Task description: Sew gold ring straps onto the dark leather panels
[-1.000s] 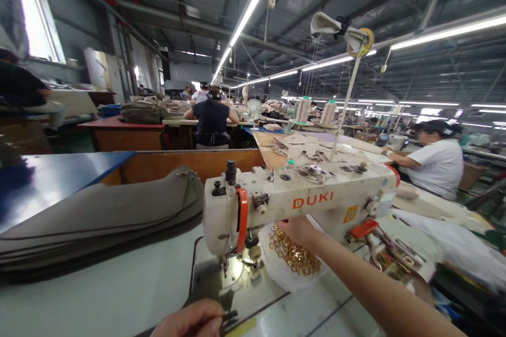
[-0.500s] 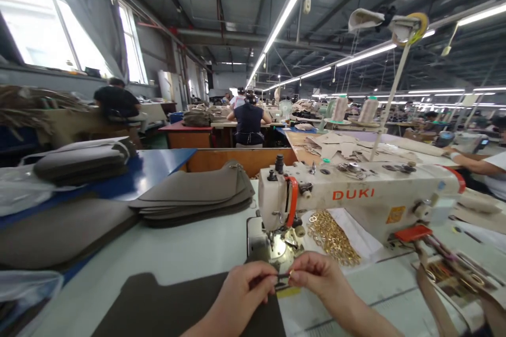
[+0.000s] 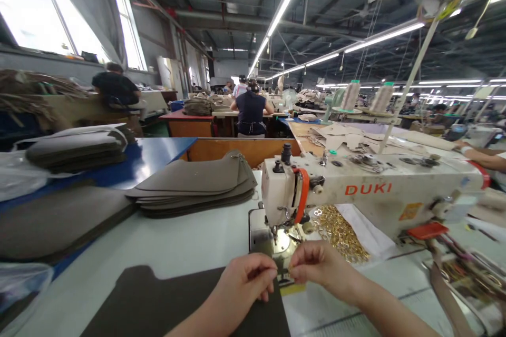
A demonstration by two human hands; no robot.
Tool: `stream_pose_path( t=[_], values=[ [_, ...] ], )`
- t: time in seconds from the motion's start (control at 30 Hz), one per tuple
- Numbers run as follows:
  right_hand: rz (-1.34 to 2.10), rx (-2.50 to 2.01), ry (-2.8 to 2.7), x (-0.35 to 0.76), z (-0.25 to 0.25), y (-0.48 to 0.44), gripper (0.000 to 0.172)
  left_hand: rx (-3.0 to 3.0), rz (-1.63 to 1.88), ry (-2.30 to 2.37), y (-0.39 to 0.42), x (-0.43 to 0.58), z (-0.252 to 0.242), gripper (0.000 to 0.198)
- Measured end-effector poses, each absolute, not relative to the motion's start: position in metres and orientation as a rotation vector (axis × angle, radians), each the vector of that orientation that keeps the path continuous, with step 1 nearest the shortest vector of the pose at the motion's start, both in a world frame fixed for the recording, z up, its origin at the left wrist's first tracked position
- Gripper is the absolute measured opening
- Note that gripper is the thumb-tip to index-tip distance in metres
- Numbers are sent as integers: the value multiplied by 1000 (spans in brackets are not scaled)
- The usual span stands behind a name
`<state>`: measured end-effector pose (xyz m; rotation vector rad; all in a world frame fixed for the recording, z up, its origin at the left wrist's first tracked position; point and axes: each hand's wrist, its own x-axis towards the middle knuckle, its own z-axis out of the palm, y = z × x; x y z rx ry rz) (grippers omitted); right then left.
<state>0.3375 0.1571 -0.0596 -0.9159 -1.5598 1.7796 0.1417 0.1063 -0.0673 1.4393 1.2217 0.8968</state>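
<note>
My left hand point(image 3: 250, 280) is pinched closed, thumb against fingers, over the right part of a dark grey flat panel point(image 3: 166, 300). What its fingertips hold, if anything, is hidden. Across a small gap, my right hand point(image 3: 318, 266) is closed in a pinch too, with a tiny gold metal piece just showing at the fingertips. Both hands are in front of the lit needle area of a white sewing machine point(image 3: 367, 189). Behind my right hand, a heap of gold metal rings point(image 3: 342, 231) lies on white cloth beneath the machine arm.
A stack of dark grey panels point(image 3: 197, 184) lies left of the machine, with more panels point(image 3: 63, 221) farther left. Tan straps point(image 3: 446, 284) hang at the right near a tray of gold hardware. A thread stand point(image 3: 411, 79) rises behind the machine. Co-workers sit farther off.
My hands have moved slightly apart; the short dark strip that spanned their fingertips no longer shows between them. The view has shifted a little.
</note>
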Motion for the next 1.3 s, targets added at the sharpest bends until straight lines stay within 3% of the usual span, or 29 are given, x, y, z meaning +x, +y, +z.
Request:
stream_pose_path(
  t=[0.53, 0.77, 0.9, 1.17, 1.3],
  values=[
    [2118, -816, -1443, 330, -60, 156, 30, 1276, 838, 1065, 107, 140, -68, 29],
    [1881, -875, -1460, 316, -62, 152, 33, 1181, 923, 1151, 111, 138, -72, 29],
    [1834, -861, -1509, 310, -67, 153, 26, 1174, 962, 1181, 111, 137, -71, 29],
    [1830, -795, -1362, 299, -92, 160, 39, 865, 978, 1098, 123, 132, -77, 47],
    [1813, -795, -1361, 300, -89, 158, 37, 875, 952, 1096, 124, 135, -74, 42]
  ],
)
